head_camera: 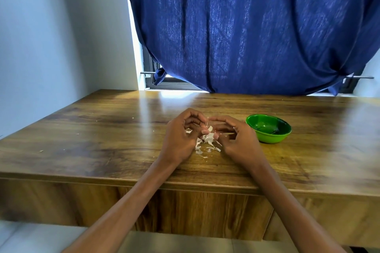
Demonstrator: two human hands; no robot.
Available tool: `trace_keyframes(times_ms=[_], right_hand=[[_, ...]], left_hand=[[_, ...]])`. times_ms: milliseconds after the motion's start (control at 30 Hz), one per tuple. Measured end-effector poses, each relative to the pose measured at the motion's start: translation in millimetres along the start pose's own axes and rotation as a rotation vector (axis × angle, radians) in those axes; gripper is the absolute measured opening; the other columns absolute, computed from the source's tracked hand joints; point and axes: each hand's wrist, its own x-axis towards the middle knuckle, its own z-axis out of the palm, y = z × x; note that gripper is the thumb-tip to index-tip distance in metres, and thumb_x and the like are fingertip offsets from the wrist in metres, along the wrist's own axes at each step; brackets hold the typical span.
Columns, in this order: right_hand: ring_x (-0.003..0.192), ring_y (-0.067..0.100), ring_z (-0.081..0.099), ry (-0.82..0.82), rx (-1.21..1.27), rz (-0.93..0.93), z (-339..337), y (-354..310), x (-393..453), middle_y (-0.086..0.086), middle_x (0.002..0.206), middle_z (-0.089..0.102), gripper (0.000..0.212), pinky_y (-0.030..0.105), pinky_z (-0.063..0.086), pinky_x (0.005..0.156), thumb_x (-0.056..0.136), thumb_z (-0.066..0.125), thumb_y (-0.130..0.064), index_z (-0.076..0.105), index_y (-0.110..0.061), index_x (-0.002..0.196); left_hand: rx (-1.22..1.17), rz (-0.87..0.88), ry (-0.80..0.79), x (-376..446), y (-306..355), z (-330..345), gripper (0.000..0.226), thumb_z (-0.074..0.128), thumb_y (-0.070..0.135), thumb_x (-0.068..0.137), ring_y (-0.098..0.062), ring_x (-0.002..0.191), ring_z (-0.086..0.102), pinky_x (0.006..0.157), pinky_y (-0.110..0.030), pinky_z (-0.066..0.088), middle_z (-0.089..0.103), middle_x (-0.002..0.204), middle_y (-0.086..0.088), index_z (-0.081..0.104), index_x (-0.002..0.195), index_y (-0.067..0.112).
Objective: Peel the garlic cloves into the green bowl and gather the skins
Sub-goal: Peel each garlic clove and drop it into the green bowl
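Observation:
My left hand [183,135] and my right hand [234,137] meet above a small heap of white garlic skins [207,141] on the wooden table [102,129]. The fingers of both hands are curled, and their tips pinch something small and pale between them, probably a garlic clove [208,124]; most of it is hidden. The green bowl [269,128] stands just right of my right hand, apart from it. What lies inside the bowl is dark and unclear.
A blue curtain [246,26] hangs over the window behind the table's far edge. A few skin crumbs [41,151] lie scattered on the left part of the table. A white wall [41,47] closes the left side.

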Motion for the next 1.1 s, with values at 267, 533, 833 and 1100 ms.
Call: trace_keyframes(times_ms=[267, 533, 833, 1100], right_hand=[[0.084, -0.003, 0.07, 0.047, 0.01, -0.064, 2, 0, -1, -0.017, 0.092, 0.077, 0.026, 0.024, 0.057, 0.07, 0.082, 0.081, -0.01, 0.079, -0.024, 0.103], [0.082, -0.003, 0.07, 0.061, 0.012, -0.102, 2, 1, 0, -0.019, 0.087, 0.076, 0.012, 0.015, 0.052, 0.068, 0.083, 0.081, -0.012, 0.08, -0.022, 0.089], [0.079, 0.012, 0.068, -0.035, 0.026, -0.12, 7, 7, 2, -0.008, 0.082, 0.072, 0.014, 0.035, 0.055, 0.069, 0.086, 0.076, -0.007, 0.065, -0.016, 0.083], [0.074, 0.013, 0.058, -0.05, 0.073, -0.103, 5, 8, 3, 0.006, 0.081, 0.067, 0.016, 0.032, 0.044, 0.062, 0.09, 0.07, -0.008, 0.057, -0.013, 0.084]], left_hand=[[0.006, 0.013, -0.044, 2, -4, 1, 0.03, 0.071, -0.011, 0.083, -0.009, 0.084, 0.069, 0.08, -0.018, 0.053, 0.072, 0.088, 0.004, 0.064, 0.1, 0.012], [-0.036, 0.018, -0.115, 1, -8, 2, 0.03, 0.065, -0.011, 0.087, -0.022, 0.089, 0.066, 0.075, -0.031, 0.054, 0.065, 0.087, -0.001, 0.058, 0.108, 0.01], [-0.072, -0.02, -0.158, 0, -10, 5, 0.037, 0.053, -0.023, 0.087, -0.009, 0.083, 0.062, 0.077, -0.022, 0.052, 0.061, 0.085, -0.007, 0.041, 0.095, 0.011], [-0.121, -0.01, -0.075, -2, -7, 16, 0.039, 0.047, -0.022, 0.084, -0.009, 0.08, 0.057, 0.073, -0.03, 0.052, 0.055, 0.08, -0.004, 0.037, 0.082, 0.015]])
